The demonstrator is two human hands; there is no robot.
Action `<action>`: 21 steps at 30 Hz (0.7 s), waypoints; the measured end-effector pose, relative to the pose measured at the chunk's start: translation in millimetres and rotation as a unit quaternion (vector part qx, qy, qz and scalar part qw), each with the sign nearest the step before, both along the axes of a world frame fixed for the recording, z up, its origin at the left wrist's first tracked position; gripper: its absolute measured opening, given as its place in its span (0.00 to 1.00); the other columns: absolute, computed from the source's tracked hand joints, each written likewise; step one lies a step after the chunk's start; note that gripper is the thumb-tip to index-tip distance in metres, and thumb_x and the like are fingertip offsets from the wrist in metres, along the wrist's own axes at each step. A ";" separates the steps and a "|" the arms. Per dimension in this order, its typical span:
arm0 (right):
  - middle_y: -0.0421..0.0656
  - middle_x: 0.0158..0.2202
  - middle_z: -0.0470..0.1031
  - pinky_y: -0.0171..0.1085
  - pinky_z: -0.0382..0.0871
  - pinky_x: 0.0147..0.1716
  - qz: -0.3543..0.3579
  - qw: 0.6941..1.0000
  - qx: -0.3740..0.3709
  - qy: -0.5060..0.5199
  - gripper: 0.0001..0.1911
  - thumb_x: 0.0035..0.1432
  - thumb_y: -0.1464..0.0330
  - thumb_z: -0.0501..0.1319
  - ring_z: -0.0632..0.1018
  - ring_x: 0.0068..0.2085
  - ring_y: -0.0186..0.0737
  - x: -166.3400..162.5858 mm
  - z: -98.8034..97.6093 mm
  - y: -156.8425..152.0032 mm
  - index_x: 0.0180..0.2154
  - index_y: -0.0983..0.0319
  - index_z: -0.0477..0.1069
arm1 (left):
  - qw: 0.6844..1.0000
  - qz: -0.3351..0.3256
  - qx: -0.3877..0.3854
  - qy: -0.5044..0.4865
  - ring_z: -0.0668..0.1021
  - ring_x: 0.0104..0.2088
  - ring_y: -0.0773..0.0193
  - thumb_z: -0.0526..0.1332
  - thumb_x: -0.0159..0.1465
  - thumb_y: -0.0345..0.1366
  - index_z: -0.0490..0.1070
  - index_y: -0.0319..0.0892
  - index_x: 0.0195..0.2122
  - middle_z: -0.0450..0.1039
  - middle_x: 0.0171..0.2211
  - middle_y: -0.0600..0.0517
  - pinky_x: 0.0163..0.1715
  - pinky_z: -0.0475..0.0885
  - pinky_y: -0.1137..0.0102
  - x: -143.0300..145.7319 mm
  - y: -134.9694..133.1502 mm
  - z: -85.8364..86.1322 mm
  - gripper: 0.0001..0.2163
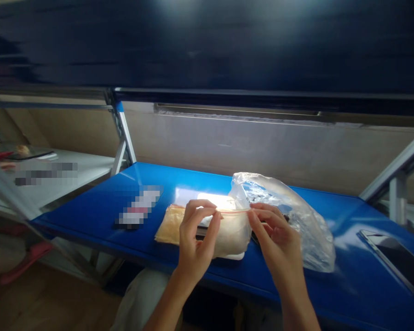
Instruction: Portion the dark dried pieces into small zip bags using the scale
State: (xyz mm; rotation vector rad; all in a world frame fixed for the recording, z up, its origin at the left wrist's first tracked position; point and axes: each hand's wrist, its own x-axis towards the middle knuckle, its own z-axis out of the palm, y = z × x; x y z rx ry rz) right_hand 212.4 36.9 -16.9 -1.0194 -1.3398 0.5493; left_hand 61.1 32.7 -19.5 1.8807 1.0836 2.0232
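Observation:
My left hand [195, 239] and my right hand [274, 234] both pinch the red-lined top edge of a small clear zip bag [232, 230], held upright over the blue table [100, 211]. The left pinch is at the strip's left part, the right pinch at its right end. The bag looks pale and I cannot make out what is inside it. Under and left of it lies a stack of flat yellowish bags [169, 225]. A larger crumpled clear plastic bag [296, 220] lies just behind my right hand.
A blurred small item [140, 207] lies on the table to the left. A dark phone or tablet [396, 259] rests at the table's right edge. A white shelf [72, 174] with small items stands left; metal frame posts [124, 138] rise at both sides. A beige wall runs behind.

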 end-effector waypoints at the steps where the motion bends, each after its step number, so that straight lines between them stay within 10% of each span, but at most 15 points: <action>1: 0.48 0.43 0.74 0.37 0.75 0.30 -0.003 1.000 0.002 -0.007 0.09 0.55 0.60 0.65 0.76 0.44 0.46 0.0 -0.9 0.8 0.28 0.58 0.77 | 1.000 0.005 0.004 0.003 0.74 0.39 0.64 0.58 0.64 0.29 0.70 0.43 0.31 0.70 0.35 0.52 0.39 0.71 0.71 -0.2 -0.4 -0.2 0.06; 21: 0.45 0.47 0.70 0.40 0.68 0.41 0.039 0.998 0.021 -0.039 0.08 0.62 0.63 0.58 0.72 0.49 0.45 -3.3 5.9 -6.2 0.32 0.57 0.73 | 1.000 -0.001 -0.010 -0.019 0.76 0.38 0.62 0.65 0.59 0.34 0.77 0.44 0.30 0.73 0.34 0.51 0.39 0.73 0.68 -0.9 1.6 -2.4 0.02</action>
